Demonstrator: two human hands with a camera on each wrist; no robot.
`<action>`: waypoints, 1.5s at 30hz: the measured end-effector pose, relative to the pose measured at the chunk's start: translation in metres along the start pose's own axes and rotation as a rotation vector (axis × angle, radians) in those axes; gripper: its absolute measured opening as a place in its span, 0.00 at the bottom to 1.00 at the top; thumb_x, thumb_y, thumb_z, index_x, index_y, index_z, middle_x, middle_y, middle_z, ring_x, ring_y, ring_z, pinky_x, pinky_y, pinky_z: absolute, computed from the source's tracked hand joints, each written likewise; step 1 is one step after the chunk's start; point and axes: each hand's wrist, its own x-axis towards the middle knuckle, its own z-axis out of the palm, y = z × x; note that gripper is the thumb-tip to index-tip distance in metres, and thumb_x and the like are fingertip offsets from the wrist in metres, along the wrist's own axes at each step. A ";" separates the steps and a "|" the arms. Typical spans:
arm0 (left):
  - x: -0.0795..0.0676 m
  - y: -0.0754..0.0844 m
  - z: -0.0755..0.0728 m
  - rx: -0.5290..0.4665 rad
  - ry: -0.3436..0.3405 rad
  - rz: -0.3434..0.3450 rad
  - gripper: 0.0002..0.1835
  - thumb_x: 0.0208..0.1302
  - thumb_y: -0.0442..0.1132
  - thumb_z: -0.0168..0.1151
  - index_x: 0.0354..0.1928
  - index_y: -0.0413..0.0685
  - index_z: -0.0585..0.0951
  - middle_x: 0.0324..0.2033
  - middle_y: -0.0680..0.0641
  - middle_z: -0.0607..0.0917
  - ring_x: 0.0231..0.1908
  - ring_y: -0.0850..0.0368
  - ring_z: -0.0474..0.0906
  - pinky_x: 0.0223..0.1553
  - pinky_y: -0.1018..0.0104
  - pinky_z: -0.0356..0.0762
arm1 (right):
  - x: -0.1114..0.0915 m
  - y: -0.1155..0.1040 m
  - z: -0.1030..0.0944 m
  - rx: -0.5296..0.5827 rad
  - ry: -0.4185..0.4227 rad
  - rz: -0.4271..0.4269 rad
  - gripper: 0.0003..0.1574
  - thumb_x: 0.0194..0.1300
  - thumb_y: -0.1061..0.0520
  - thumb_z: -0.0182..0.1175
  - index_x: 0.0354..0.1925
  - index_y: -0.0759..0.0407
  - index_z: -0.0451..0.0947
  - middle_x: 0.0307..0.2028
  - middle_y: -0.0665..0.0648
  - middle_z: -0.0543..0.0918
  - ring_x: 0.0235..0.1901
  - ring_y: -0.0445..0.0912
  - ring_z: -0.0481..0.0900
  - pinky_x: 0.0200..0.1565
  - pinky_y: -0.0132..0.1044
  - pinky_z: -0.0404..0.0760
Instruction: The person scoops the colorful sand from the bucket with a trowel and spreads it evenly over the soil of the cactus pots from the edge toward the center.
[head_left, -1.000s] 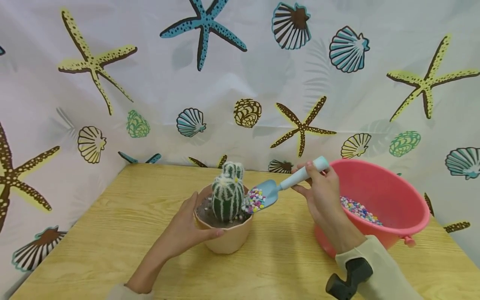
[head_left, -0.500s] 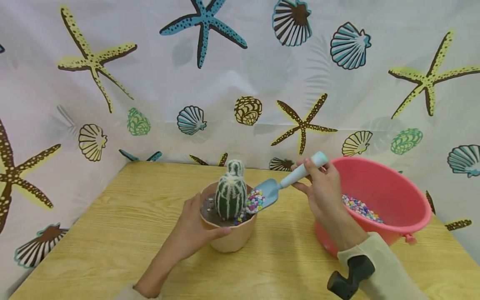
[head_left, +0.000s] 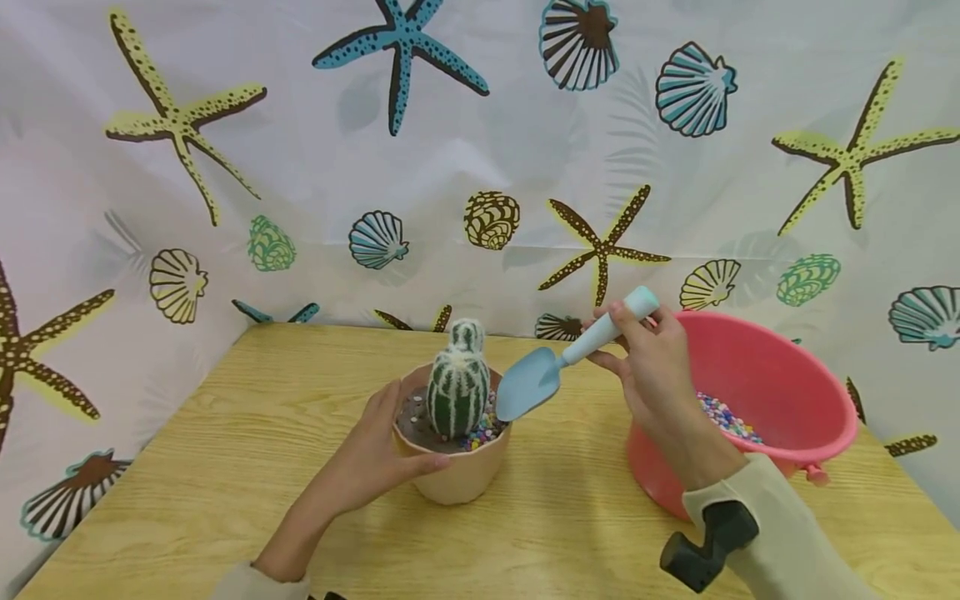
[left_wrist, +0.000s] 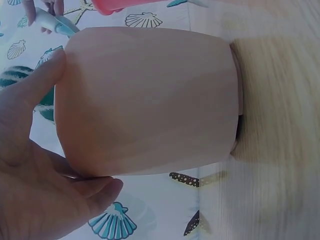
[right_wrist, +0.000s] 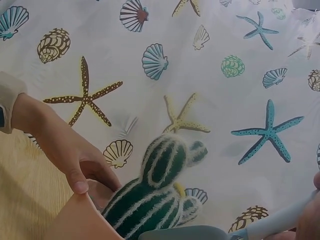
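Note:
In the head view my left hand (head_left: 375, 450) grips the near left side of a tan flowerpot (head_left: 453, 479), thumb along its front. A green cactus (head_left: 456, 392) with white fuzz stands in the pot's dark soil, and coloured pebbles (head_left: 483, 432) lie at its right. My right hand (head_left: 652, 367) holds a light blue hand trowel (head_left: 528, 383) by its handle. The bare blade tilts down to the pot's right rim. In the left wrist view the left hand (left_wrist: 40, 165) spans the pot wall (left_wrist: 150, 100). The right wrist view shows the cactus (right_wrist: 155, 200) above the trowel blade (right_wrist: 185, 233).
To the right stands a red bucket (head_left: 757, 367) with more coloured pebbles (head_left: 727, 419) inside, partly behind my right forearm. Everything is on a wood-grain table (head_left: 292, 375). A white sheet (head_left: 450, 167) printed with starfish and shells hangs behind.
The pebbles have slid off the trowel into the pot, beside the cactus. The trowel's handle has risen and its blade tipped over. Earlier, the left hand turned the pot, and the cactus shows another side.

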 end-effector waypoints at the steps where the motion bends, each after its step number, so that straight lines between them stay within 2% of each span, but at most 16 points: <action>1: 0.000 0.000 0.000 0.000 0.000 -0.001 0.65 0.51 0.60 0.70 0.73 0.35 0.38 0.72 0.29 0.44 0.70 0.29 0.47 0.64 0.34 0.57 | 0.000 0.000 0.000 -0.001 -0.003 -0.002 0.05 0.73 0.56 0.49 0.42 0.56 0.65 0.36 0.49 0.78 0.42 0.42 0.80 0.44 0.42 0.83; 6: 0.001 0.001 0.003 0.006 -0.002 -0.033 0.65 0.51 0.61 0.69 0.74 0.37 0.37 0.72 0.30 0.43 0.70 0.29 0.48 0.64 0.35 0.57 | 0.003 0.006 0.005 -0.036 -0.006 0.016 0.08 0.72 0.56 0.51 0.45 0.56 0.64 0.37 0.51 0.78 0.41 0.41 0.81 0.46 0.49 0.82; 11: 0.001 0.003 0.006 0.000 0.007 -0.033 0.63 0.51 0.61 0.69 0.75 0.41 0.39 0.72 0.31 0.44 0.69 0.30 0.49 0.63 0.35 0.58 | 0.006 0.014 0.007 -0.075 0.019 -0.030 0.10 0.71 0.60 0.52 0.46 0.59 0.63 0.41 0.57 0.76 0.38 0.40 0.83 0.44 0.51 0.82; 18: 0.001 0.006 0.001 0.017 -0.014 -0.004 0.61 0.52 0.61 0.68 0.74 0.39 0.41 0.71 0.30 0.46 0.69 0.29 0.51 0.63 0.34 0.59 | 0.006 0.015 0.008 -0.111 0.081 -0.120 0.09 0.72 0.61 0.50 0.48 0.61 0.63 0.38 0.55 0.76 0.36 0.39 0.84 0.45 0.51 0.81; 23: -0.001 0.005 -0.005 0.045 -0.012 0.026 0.60 0.54 0.59 0.67 0.73 0.34 0.44 0.71 0.29 0.49 0.69 0.29 0.51 0.62 0.34 0.59 | 0.007 0.011 0.007 -0.127 0.084 -0.159 0.08 0.72 0.58 0.50 0.46 0.61 0.64 0.37 0.52 0.77 0.36 0.39 0.84 0.41 0.44 0.84; 27: -0.001 0.005 -0.005 0.059 -0.009 0.031 0.59 0.55 0.59 0.67 0.73 0.32 0.43 0.70 0.28 0.50 0.68 0.29 0.54 0.61 0.35 0.61 | 0.007 0.010 0.005 -0.134 0.082 -0.156 0.06 0.72 0.59 0.49 0.45 0.59 0.65 0.37 0.52 0.77 0.36 0.38 0.83 0.38 0.40 0.85; 33: -0.001 0.007 -0.007 0.057 0.012 0.049 0.56 0.52 0.57 0.70 0.72 0.33 0.50 0.67 0.28 0.54 0.65 0.30 0.59 0.59 0.36 0.65 | 0.005 0.009 0.003 -0.131 0.084 -0.124 0.15 0.74 0.58 0.47 0.54 0.66 0.63 0.38 0.53 0.76 0.36 0.39 0.83 0.40 0.41 0.85; 36: -0.004 0.007 -0.007 0.056 0.037 0.031 0.53 0.52 0.56 0.71 0.69 0.34 0.56 0.64 0.30 0.58 0.59 0.35 0.67 0.54 0.42 0.72 | 0.004 0.007 0.002 -0.129 0.085 -0.111 0.17 0.74 0.58 0.46 0.55 0.67 0.61 0.38 0.53 0.76 0.37 0.39 0.83 0.42 0.42 0.84; 40: -0.009 0.010 -0.009 0.059 0.086 0.010 0.47 0.53 0.51 0.72 0.66 0.33 0.60 0.60 0.32 0.63 0.55 0.39 0.69 0.50 0.48 0.75 | 0.004 0.003 0.000 -0.127 0.086 -0.111 0.12 0.74 0.57 0.46 0.51 0.62 0.61 0.37 0.51 0.77 0.37 0.39 0.84 0.42 0.41 0.84; 45: -0.015 0.015 -0.010 0.052 0.107 -0.003 0.42 0.55 0.47 0.71 0.64 0.32 0.62 0.57 0.33 0.64 0.57 0.39 0.68 0.54 0.49 0.74 | 0.005 -0.003 -0.006 -0.124 0.106 -0.130 0.06 0.74 0.58 0.47 0.46 0.58 0.62 0.33 0.48 0.79 0.36 0.40 0.84 0.39 0.38 0.85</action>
